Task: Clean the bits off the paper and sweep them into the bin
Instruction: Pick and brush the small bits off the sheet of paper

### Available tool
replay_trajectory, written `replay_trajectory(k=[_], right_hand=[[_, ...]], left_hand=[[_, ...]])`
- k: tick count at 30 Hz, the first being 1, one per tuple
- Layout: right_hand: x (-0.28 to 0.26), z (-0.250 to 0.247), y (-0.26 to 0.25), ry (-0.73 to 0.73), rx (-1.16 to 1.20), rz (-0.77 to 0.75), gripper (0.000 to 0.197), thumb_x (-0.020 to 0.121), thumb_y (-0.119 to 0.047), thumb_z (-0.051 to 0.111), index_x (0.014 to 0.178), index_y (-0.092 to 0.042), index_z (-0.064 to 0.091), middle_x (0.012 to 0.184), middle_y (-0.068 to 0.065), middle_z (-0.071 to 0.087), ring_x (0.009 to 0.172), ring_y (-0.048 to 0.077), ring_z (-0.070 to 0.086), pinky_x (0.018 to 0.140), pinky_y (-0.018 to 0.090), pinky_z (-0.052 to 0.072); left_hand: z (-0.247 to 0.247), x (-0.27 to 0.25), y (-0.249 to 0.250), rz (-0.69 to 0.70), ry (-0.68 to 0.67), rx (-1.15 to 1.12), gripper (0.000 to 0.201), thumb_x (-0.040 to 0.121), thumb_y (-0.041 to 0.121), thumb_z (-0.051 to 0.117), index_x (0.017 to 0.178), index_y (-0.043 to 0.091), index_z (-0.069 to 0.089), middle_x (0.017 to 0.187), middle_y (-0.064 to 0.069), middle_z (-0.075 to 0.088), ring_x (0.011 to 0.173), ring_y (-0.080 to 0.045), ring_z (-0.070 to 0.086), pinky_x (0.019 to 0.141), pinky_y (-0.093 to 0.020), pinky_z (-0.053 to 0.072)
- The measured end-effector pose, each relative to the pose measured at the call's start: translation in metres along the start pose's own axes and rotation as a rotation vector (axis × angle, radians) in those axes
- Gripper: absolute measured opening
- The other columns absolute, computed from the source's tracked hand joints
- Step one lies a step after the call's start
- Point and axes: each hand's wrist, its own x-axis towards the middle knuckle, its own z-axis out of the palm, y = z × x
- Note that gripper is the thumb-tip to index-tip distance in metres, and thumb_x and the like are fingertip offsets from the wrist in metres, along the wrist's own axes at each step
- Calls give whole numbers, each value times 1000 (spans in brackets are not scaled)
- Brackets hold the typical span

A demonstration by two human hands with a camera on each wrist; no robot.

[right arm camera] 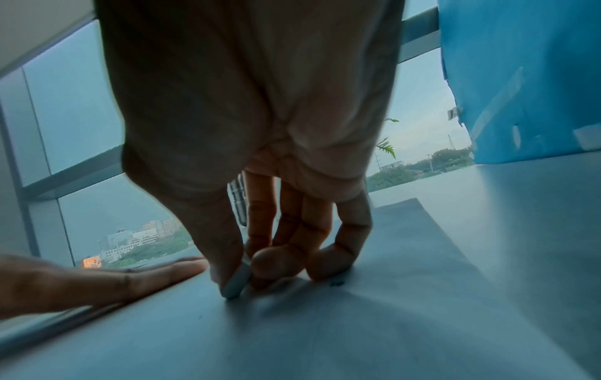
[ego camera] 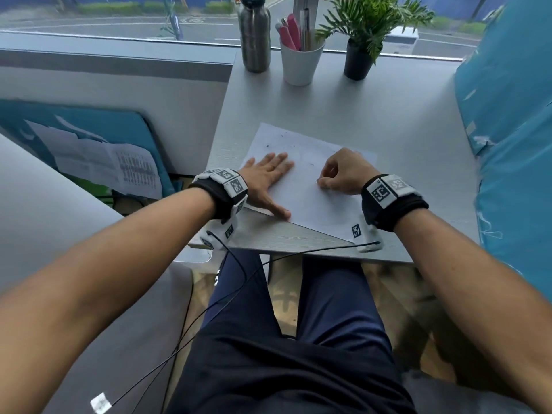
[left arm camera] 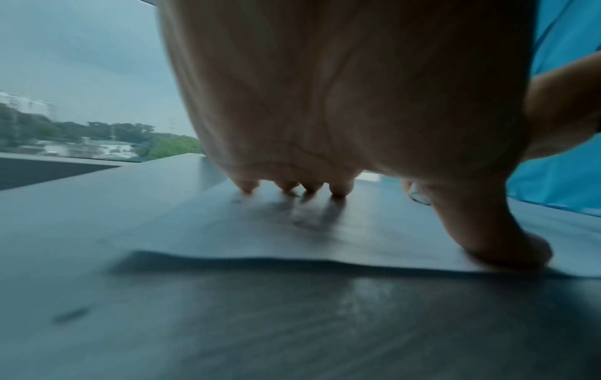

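A white sheet of paper [ego camera: 307, 195] lies askew on the grey desk [ego camera: 403, 115]. Small dark bits [ego camera: 267, 145] dot its far part, and one speck [right arm camera: 336, 283] lies beside my right fingers. My left hand [ego camera: 268, 177] lies flat with straight fingers, pressing the paper's left side [left arm camera: 260, 231] down. My right hand [ego camera: 328, 180] rests on the paper's right half with curled fingers. Its thumb and forefinger pinch a small white eraser [right arm camera: 235, 282] against the sheet. No bin is in view.
At the desk's far edge stand a steel bottle [ego camera: 254, 34], a white cup of pens [ego camera: 300, 62] and a potted plant [ego camera: 360, 55]. A blue padded panel [ego camera: 513, 144] borders the right side. Printed sheets [ego camera: 119, 165] lean low on the left. The desk's front edge is near my wrists.
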Motion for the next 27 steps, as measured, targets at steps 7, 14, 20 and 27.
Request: replay_trajectory(k=[7, 14, 20, 27], right_hand=[[-6, 15, -45, 35, -53, -163, 11, 76, -15, 68, 81, -16, 78, 78, 2, 73, 76, 16, 64, 85, 22, 52], [0, 25, -55, 124, -59, -180, 8, 74, -16, 71, 75, -13, 78, 72, 4, 73, 74, 22, 66, 81, 34, 55], [-1, 24, -56, 22, -23, -221, 9, 76, -19, 74, 81, -13, 80, 74, 3, 74, 70, 16, 66, 78, 26, 52], [-4, 33, -60, -29, -64, -262, 6, 74, -19, 76, 76, -14, 79, 71, 0, 70, 65, 11, 59, 79, 26, 50]], left_hand=[[0, 3, -3, -68, -31, -25, 153, 41, 90, 66, 149, 31, -25, 154, 9, -36, 142, -16, -32, 116, -50, -17], [-2, 1, -1, -72, -48, -16, 158, 36, 88, 70, 147, 32, -29, 152, 9, -39, 141, -16, -34, 115, -50, -18], [0, 1, -3, -59, -38, -30, 159, 35, 89, 70, 148, 33, -27, 153, 9, -38, 141, -16, -35, 115, -50, -19], [0, 2, -4, -57, -49, -18, 159, 33, 93, 64, 146, 33, -30, 151, 9, -40, 139, -15, -37, 113, -49, -21]])
